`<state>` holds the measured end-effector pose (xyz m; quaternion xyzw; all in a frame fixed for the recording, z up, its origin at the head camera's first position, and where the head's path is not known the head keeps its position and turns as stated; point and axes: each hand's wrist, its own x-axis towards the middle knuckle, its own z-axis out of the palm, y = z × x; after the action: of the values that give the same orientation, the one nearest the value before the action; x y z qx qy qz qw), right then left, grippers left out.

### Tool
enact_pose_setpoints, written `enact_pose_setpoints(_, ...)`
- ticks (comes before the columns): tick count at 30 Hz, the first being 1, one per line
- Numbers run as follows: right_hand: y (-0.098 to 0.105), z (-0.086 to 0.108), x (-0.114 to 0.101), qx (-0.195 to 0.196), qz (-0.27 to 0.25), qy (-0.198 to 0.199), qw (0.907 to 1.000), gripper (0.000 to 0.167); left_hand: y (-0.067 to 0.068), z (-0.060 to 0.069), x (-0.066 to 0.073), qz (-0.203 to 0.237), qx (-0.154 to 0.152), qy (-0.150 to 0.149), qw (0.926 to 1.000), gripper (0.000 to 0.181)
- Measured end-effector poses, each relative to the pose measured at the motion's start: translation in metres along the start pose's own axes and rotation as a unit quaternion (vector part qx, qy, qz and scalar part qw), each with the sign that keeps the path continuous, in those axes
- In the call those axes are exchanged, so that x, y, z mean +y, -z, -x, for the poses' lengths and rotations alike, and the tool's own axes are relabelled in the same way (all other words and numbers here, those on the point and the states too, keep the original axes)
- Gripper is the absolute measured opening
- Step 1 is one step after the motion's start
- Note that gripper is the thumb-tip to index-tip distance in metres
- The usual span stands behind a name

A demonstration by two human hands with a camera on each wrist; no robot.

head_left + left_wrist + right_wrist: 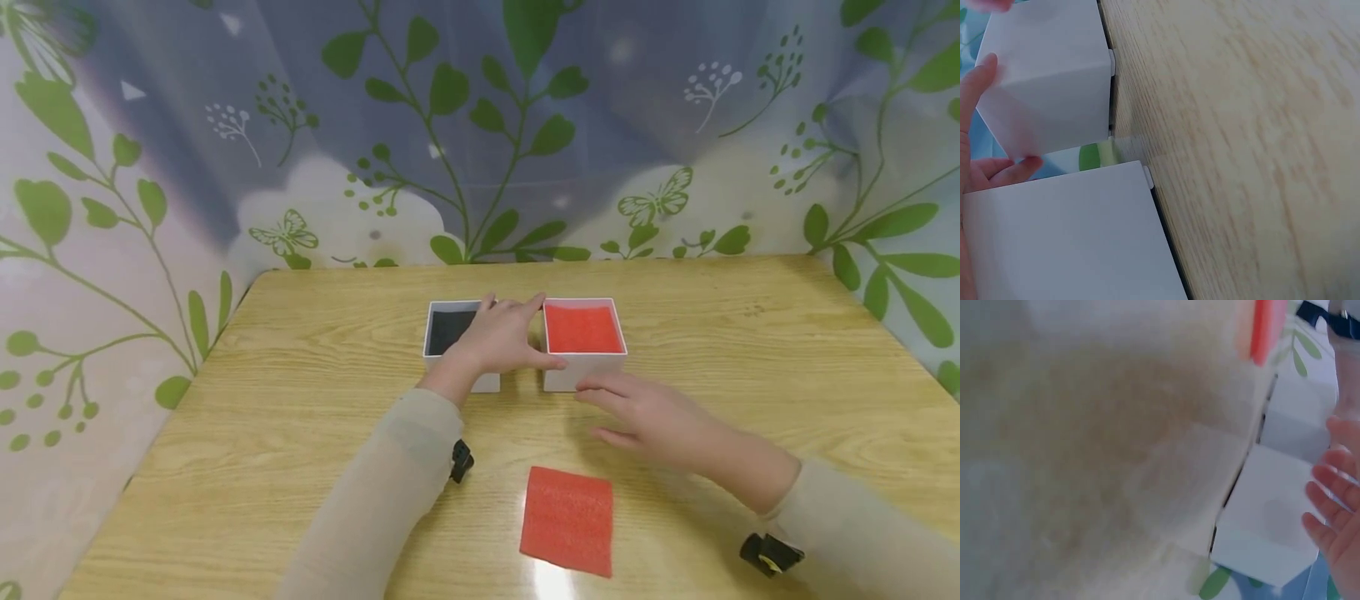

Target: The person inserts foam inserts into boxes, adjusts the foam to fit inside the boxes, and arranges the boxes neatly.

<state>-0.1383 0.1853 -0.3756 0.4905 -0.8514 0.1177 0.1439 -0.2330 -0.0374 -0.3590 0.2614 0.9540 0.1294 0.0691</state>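
Two white open-topped boxes stand side by side with a gap between them. The left box (1066, 237) holds black cloth (447, 328); the right box (583, 375) holds red cloth (582, 329). My left hand (504, 335) reaches across the left box, its thumb against the right box's front wall and a fingertip by that box's back left corner. In the left wrist view, its other fingers lie in the gap. My right hand (656, 417), fingers spread, hovers near the right box's front right corner and grips nothing. Whether it touches the box is unclear.
A flat red cloth square (567, 522) lies on the wooden table (300, 400), in front of the boxes. Behind the table hangs a leaf-patterned curtain (480, 183). Black straps with small devices (770, 554) sit on both wrists.
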Motion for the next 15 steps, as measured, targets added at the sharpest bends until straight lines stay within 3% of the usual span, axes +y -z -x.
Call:
enact_pose_setpoints(3,-0.003,0.004,-0.01,-0.062,-0.001,-0.035,0.9975,0.051,-0.002,0.0,0.0,-0.004,0.0,-0.001,1.0,0.105)
enact_pose_setpoints(8,-0.004,0.006,-0.025,-0.141,-0.035,-0.085,0.9857,0.056,-0.001,0.0,0.0,-0.003,-0.001,-0.002,1.0,0.103)
enact_pose_setpoints(15,-0.006,0.006,-0.043,-0.192,-0.079,-0.092,0.9739,0.063,0.0,0.0,0.0,0.001,-0.001,-0.003,1.0,0.103)
